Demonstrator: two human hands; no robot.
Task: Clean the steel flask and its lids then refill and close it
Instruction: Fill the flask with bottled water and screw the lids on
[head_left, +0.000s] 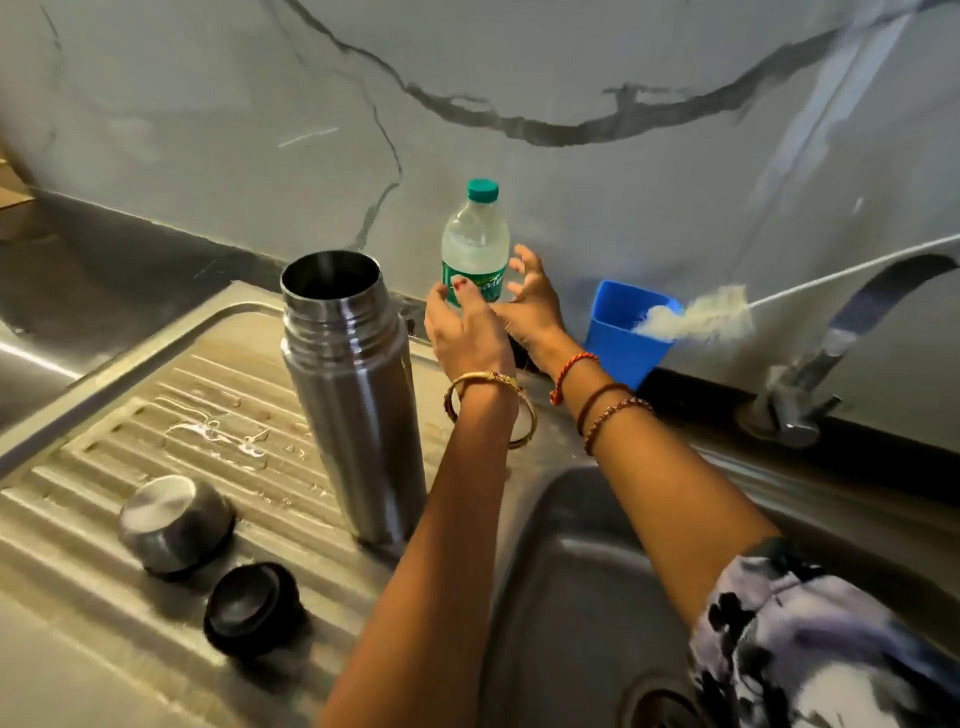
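The steel flask (353, 395) is standing upright and open-mouthed on the ribbed draining board (130, 452) of the steel sink, with a small puddle and scattered drops of water lying on the ribs to its left. Its two lids are lying nearer the camera on the same board — the steel cup lid (175, 524) resting dome up, and the black inner lid (253, 608) sitting just to its right, hollow side up, the two close but apart. Behind the flask, against the marbled wall (519, 78), a clear plastic water bottle (475, 243) with a green cap and green label is standing upright, still capped. Both arms are reaching toward it: the left hand (465, 332) is hovering in front of the bottle's lower part with its fingers loosely spread, and the right hand (530, 306) is spreading wide just beside the bottle on the right — whether either is actually touching it cannot be told, and neither is gripping anything. Bangles and thread bracelets are circling both wrists. To the right a blue cup (618, 340) is holding a bottle brush (696, 318) whose wire handle is slanting up to the right, and the tap (831, 358) is standing over the basin (582, 571).
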